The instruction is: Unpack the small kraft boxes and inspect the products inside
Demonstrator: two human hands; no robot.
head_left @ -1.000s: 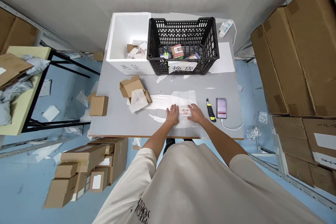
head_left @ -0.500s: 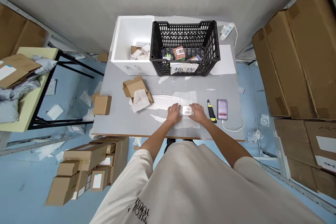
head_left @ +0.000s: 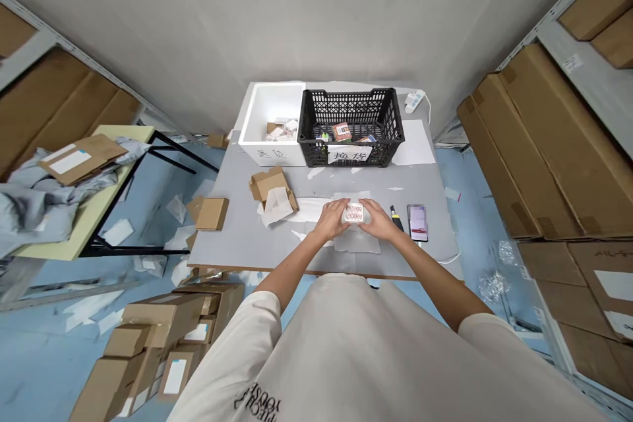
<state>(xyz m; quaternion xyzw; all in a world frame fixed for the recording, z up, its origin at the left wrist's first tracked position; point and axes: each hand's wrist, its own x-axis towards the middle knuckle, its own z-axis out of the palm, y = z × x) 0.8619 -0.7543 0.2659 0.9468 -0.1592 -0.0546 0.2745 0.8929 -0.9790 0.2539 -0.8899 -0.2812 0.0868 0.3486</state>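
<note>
A small white flat case (head_left: pixel 354 212) with rows of little reddish pieces showing on its face is held up between my two hands. My left hand (head_left: pixel 331 219) grips its left end, and my right hand (head_left: pixel 378 219) has hold of the right end. What the pieces are is too small to make out. Beneath them, thin white paper (head_left: pixel 357 242) lies on the grey table (head_left: pixel 257 244). To the left sits an opened cardboard box (head_left: pixel 271 183) with white tissue paper (head_left: pixel 277 204) spilling out. A black and yellow utility knife (head_left: pixel 396 217) lies just right of my right hand.
At the back of the table stand a white foam box (head_left: pixel 271 155) and a black plastic crate (head_left: pixel 351 161), both with small packages inside. A phone (head_left: pixel 418 223) lies at the right. A small closed carton (head_left: pixel 211 214) is at the left edge. Shelves with cartons (head_left: pixel 519 151) flank the table.
Both hands have lifted the case off the paper, and its face now tilts more toward me. The camera view has tipped upward, showing more wall.
</note>
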